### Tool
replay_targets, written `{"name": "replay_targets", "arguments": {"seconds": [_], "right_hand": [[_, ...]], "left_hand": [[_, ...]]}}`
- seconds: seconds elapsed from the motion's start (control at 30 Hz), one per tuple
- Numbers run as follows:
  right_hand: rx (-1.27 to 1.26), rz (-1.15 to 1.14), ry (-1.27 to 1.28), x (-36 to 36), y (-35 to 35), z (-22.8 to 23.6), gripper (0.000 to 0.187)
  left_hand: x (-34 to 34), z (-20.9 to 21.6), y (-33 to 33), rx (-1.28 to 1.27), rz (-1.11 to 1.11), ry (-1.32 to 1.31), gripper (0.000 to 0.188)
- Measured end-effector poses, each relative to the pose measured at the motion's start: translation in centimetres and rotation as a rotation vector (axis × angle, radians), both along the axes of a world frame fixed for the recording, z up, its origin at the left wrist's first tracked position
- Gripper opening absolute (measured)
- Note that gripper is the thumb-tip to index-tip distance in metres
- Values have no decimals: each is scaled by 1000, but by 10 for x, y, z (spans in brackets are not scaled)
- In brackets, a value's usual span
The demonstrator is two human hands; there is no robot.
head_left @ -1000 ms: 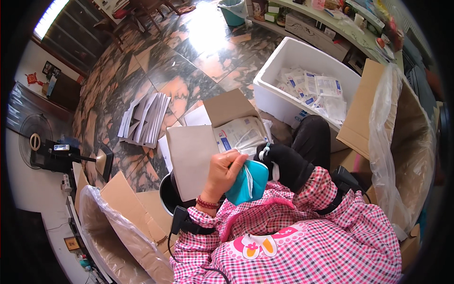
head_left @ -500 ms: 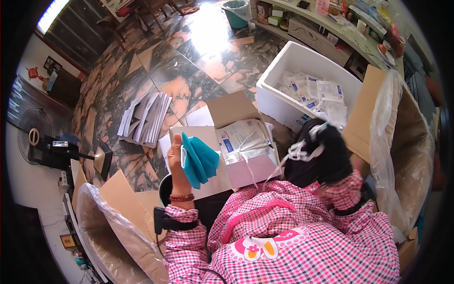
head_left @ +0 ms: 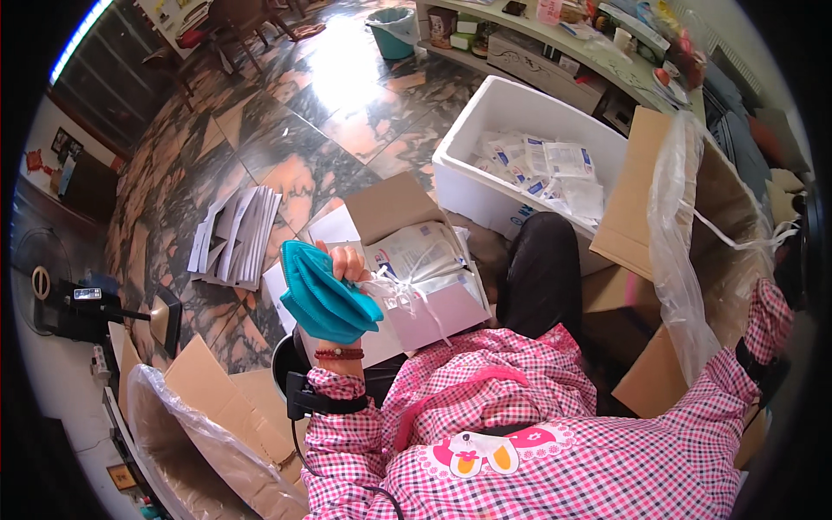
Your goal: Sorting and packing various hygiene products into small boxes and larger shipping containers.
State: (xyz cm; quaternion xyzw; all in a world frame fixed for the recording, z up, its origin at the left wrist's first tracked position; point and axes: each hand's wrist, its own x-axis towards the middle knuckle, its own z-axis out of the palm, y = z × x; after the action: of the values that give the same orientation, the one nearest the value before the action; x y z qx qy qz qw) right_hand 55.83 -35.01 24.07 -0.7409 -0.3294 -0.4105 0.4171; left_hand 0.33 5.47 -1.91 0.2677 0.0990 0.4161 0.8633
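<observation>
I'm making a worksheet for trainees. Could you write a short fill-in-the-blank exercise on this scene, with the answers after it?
1. The teal masks are in the person's ____ hand.
2. The foam box holding packets is ____ in colour.
3. In the picture, the foam box lies to the ____ of the pale stack.

Missing words: left; white; right.

One left hand (head_left: 347,262) holds several teal masks (head_left: 325,299), too overlapped to count. Just right of the hand stands one small open box (head_left: 444,317); the white packets (head_left: 406,243) in it cannot be counted. Farther right and beyond is one foam box (head_left: 464,192), its packets also too jumbled to count. Two plastic-lined cartons stand lower left (head_left: 204,438) and well right (head_left: 626,208) of the hand. Left of it are one cardboard stack (head_left: 234,236) and one fan (head_left: 41,282); far beyond, one teal bin (head_left: 392,40).
</observation>
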Motion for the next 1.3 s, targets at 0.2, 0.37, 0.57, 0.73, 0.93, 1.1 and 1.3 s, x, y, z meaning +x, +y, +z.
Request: {"name": "replay_targets", "arguments": {"seconds": [0.2, 0.37, 0.57, 0.73, 0.93, 1.1, 1.3], "right_hand": [[-1150, -639, 364, 163, -101, -154, 46], [-1201, -320, 546, 74, -57, -152, 62], [-804, 15, 17, -32, 43, -64, 46], [-601, 851, 915, -180, 181, -112, 31], [-1082, 1003, 718, -311, 285, -255, 27], [-1310, 928, 490, -343, 312, -331, 24], [-823, 1059, 793, -326, 320, -331, 26]], "left_hand": [[9, 0, 2, 66, 3, 48, 57], [6, 18, 3, 115, 75, 143, 56], [13, 29, 15, 93, 69, -38, 59], [20, 33, 20, 84, -85, -231, 62], [23, 42, 14, 63, -149, -194, 64], [17, 42, 13, 153, -95, -31, 67], [10, 33, 12, 88, -100, -87, 66]]}}
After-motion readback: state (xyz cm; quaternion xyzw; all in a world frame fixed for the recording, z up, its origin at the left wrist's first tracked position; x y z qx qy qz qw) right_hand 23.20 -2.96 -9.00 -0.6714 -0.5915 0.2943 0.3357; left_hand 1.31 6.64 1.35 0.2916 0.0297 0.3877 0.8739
